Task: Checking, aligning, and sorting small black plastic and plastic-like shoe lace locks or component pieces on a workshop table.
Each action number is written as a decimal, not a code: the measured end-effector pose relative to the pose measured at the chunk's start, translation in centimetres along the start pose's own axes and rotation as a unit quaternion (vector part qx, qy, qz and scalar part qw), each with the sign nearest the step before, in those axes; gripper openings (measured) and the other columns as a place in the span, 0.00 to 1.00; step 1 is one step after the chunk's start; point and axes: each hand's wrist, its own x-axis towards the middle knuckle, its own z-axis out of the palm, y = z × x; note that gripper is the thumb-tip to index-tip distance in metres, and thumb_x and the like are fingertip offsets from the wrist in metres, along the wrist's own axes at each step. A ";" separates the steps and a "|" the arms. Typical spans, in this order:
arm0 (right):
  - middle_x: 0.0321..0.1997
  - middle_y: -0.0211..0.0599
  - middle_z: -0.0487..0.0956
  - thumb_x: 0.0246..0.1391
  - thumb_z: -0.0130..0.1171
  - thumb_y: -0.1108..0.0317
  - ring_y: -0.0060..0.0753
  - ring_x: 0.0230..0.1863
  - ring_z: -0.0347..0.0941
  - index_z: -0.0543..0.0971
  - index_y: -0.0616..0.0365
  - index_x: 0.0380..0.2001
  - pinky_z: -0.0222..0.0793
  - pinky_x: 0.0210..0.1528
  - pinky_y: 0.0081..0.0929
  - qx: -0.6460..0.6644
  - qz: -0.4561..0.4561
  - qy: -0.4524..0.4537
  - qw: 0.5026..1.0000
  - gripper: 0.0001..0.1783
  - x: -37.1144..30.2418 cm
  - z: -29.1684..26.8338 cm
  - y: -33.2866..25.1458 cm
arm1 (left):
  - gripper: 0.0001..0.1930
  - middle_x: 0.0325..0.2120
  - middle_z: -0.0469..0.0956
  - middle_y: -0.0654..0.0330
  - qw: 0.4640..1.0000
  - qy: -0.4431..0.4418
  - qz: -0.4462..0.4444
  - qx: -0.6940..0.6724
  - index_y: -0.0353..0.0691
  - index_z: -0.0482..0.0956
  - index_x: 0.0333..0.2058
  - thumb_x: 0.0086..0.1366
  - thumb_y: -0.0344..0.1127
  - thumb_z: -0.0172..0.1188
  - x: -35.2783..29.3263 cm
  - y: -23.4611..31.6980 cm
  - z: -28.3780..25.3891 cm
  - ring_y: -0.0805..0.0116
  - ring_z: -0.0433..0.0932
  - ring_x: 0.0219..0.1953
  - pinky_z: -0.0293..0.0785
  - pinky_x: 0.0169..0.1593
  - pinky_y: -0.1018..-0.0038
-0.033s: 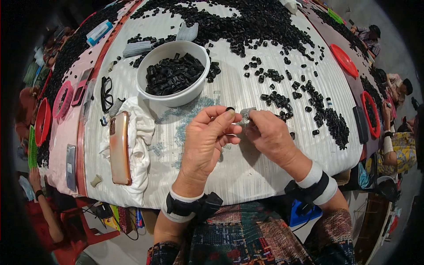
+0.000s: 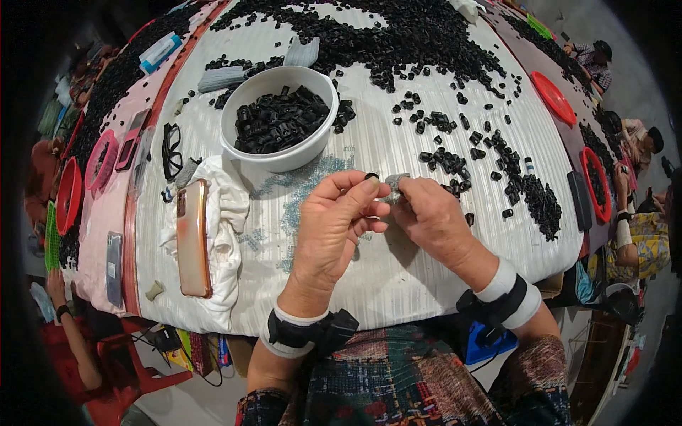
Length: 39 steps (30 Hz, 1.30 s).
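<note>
Between its thumb and forefinger, my left hand (image 2: pixel 330 220) pinches a small black plastic piece (image 2: pixel 371 175); the other fingers curl below. Close by on the right, my right hand (image 2: pixel 440 220) is closed, its fingertips pointing toward the left hand. A small grey fabric-like piece (image 2: pixel 396 182) shows at those fingertips; whether it is held or worn on a finger I cannot tell. Just beyond the hands stands a white bowl (image 2: pixel 334 131) of black plastic pieces (image 2: pixel 280 121). Similar pieces (image 2: pixel 444 160) lie loose on the cloth to the right.
A large heap of black pieces (image 2: pixel 412 42) covers the far table. On the left lie a phone in a gold-edged case (image 2: pixel 192 238), a white cloth (image 2: pixel 227 213) and black glasses (image 2: pixel 171 151). Red baskets (image 2: pixel 553 98) stand at the right, where other people sit.
</note>
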 end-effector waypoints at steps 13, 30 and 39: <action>0.28 0.38 0.70 0.42 0.55 0.85 0.33 0.25 0.72 0.72 0.63 0.40 0.71 0.26 0.25 0.115 0.019 0.096 0.989 0.18 1.0 -2.2 -0.3 | 0.11 0.34 0.80 0.53 0.996 -0.028 -0.025 0.077 0.31 0.76 0.41 0.59 0.26 0.60 0.0 -0.5 0.4 0.71 0.80 0.29 0.79 0.28 0.81; 0.28 0.41 0.70 0.40 0.55 0.84 0.39 0.27 0.72 0.73 0.66 0.36 0.71 0.29 0.29 0.009 -0.144 0.024 0.989 0.15 1.3 -6.1 -2.7 | 0.09 0.26 0.80 0.62 0.964 -0.031 0.063 0.255 0.34 0.79 0.37 0.58 0.29 0.63 -1.1 -0.7 1.6 0.80 0.77 0.28 0.74 0.29 0.85; 0.29 0.42 0.70 0.41 0.55 0.84 0.39 0.27 0.73 0.73 0.67 0.36 0.70 0.27 0.30 0.035 -0.141 0.014 0.989 0.14 0.5 -7.2 -2.6 | 0.08 0.25 0.79 0.64 0.956 -0.021 0.067 0.286 0.33 0.80 0.36 0.57 0.29 0.64 -1.9 -0.9 3.2 0.83 0.74 0.25 0.71 0.27 0.85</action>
